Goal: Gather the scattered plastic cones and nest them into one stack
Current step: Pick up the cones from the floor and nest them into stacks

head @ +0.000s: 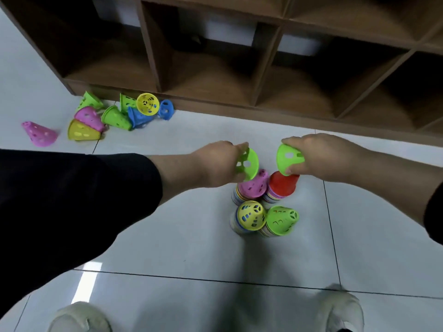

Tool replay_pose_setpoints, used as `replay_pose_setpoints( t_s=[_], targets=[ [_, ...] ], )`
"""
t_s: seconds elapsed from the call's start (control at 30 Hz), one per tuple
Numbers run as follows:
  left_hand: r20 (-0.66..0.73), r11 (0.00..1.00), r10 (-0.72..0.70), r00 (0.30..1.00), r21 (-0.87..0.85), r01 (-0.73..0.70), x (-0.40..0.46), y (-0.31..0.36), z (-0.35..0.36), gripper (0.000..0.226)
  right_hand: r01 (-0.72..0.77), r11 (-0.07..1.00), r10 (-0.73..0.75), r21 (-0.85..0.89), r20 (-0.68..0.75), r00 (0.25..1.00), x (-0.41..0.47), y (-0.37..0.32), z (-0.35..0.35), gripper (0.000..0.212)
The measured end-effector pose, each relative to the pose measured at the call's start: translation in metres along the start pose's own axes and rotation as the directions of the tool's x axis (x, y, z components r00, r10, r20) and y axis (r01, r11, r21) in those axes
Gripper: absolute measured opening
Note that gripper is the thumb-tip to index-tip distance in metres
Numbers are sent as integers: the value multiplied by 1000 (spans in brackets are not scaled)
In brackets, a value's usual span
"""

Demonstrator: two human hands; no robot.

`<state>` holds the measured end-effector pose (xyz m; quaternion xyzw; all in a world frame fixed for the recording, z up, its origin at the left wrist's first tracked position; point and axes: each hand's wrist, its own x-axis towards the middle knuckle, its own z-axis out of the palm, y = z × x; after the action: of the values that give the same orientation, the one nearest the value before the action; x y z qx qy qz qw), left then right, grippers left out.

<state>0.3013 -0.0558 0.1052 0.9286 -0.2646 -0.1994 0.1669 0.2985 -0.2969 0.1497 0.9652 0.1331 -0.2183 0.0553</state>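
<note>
— Position of the stacks?

— Four stacks of nested plastic cones stand together on the pale tiled floor (167,248), in front of the brown wooden cubby shelf (263,75). Pink-topped stack (254,185) rear left, red-topped stack (282,185) rear right, yellow-topped stack (250,218) front left, green-topped stack (281,220) front right.

— Hands?

— Left hand (215,164) holds a green perforated cone (248,164) above the pink-topped stack; right hand (321,156) holds a second green cone (286,158) above the red-topped stack.

— Remainder?

— Heap of loose cones (112,116) lies far left, against the shelf base; one pink cone (39,134) lies apart, further left.
</note>
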Motion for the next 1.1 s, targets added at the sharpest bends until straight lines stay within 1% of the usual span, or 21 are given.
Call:
replay_pose_setpoints(
  t_s=[0.07,0.13,0.2,0.27,0.3,0.37,0.43,0.5,0.57,0.63,0.7,0.83,0.97,1.03,1.1],
  targets=[
    [18,995,57,998,81,-59,5,13,3,74,11,999,-10,-41,37,999,-2,10,-1,76],
    [30,989,94,995,114,-97,9,22,4,61,27,998,-24,-55,57,998,-3,15,0,74],
    [52,982,101,994,154,-108,16,29,6,52,38,998,-34,-48,73,997,-1,15,7,72],
    [61,976,99,993,187,-108,25,36,11,48,37,998,-32,-52,86,996,4,12,18,69],
    [59,980,92,994,173,-101,29,39,14,50,25,998,-19,-57,98,995,7,11,23,68],
    [45,992,73,996,99,-77,36,43,21,60,-4,998,11,-59,117,993,10,11,31,68],
    [8,998,54,998,16,-54,36,41,28,68,-14,999,19,-52,103,994,11,12,36,68],
    [-66,998,34,997,-49,-38,29,31,32,68,-17,998,18,-62,19,1000,9,12,38,64],
    [-137,996,-2,991,-92,-11,19,13,33,64,-17,1000,16,-23,-68,998,8,10,35,59],
    [-163,993,-73,984,-107,56,10,-15,31,61,-5,999,8,40,-77,997,13,5,29,56],
    [-179,982,-176,968,-100,160,0,-52,28,58,30,996,-24,81,-74,997,25,-6,22,53],
    [-225,919,-393,892,-99,381,-27,-139,21,59,121,978,-101,171,-122,987,61,-52,4,49],
    [-251,842,-533,808,-65,535,-59,-218,20,66,202,968,-188,146,-103,977,113,-113,-6,52],
    [-252,803,-583,772,-38,594,-74,-250,26,65,228,964,-219,137,-76,973,142,-141,-7,53],
    [-255,757,-641,724,-52,651,-85,-278,36,61,236,962,-230,138,-56,972,170,-166,-7,52]
  ],
)
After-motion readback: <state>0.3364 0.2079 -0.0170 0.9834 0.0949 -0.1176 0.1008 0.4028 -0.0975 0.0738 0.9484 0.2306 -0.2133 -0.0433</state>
